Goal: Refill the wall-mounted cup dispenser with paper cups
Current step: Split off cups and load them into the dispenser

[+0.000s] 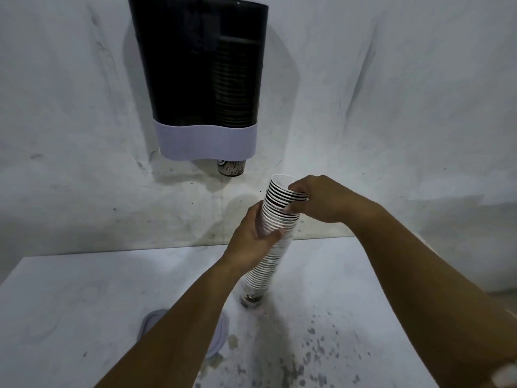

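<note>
A tall stack of paper cups [270, 256] in a clear plastic sleeve stands tilted on the white table [84, 298], its base down. My left hand [251, 236] wraps the stack's middle. My right hand [321, 200] pinches the rims at the stack's top. Above on the wall hangs the dark cup dispenser [195, 65] with a white lower band [205, 140]. Through its smoky cover a column of cups [235, 85] shows in the right side. One patterned cup bottom [230, 167] pokes out below the band.
A round grey-white lid [215, 340] lies flat on the table, partly under my left forearm. Dark speckles mark the table at the front right. The stained white wall [391, 107] runs behind the table's far edge.
</note>
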